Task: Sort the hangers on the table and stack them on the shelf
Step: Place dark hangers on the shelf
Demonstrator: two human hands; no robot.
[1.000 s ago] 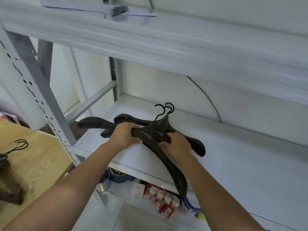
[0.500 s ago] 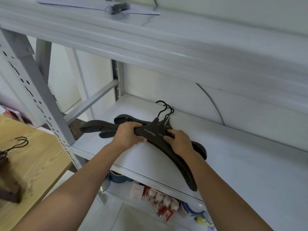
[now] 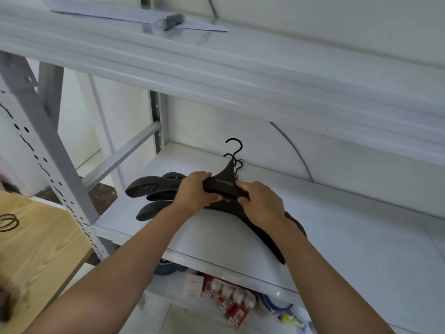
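A stack of black wide-shouldered hangers (image 3: 154,189) lies on the white middle shelf (image 3: 349,242), hooks pointing toward the back wall. My left hand (image 3: 196,192) grips the stack just left of its centre. My right hand (image 3: 261,202) holds it just right of the centre, covering part of the right arms. One right arm of a hanger sticks out past the shelf's front edge. On the wooden table (image 3: 41,249) at the left, a wire hook of another hanger (image 3: 8,221) shows at the frame's edge.
A perforated grey upright (image 3: 50,169) stands between table and shelf. The upper shelf (image 3: 240,75) overhangs close above, with a sheet and a small grey tool on it. Under the middle shelf are red-white packets (image 3: 228,302), tape rolls and a small box.
The stack has shifted deeper onto the shelf and its arms have drawn closer together. Both hands stayed on its centre and moved slightly back and right.
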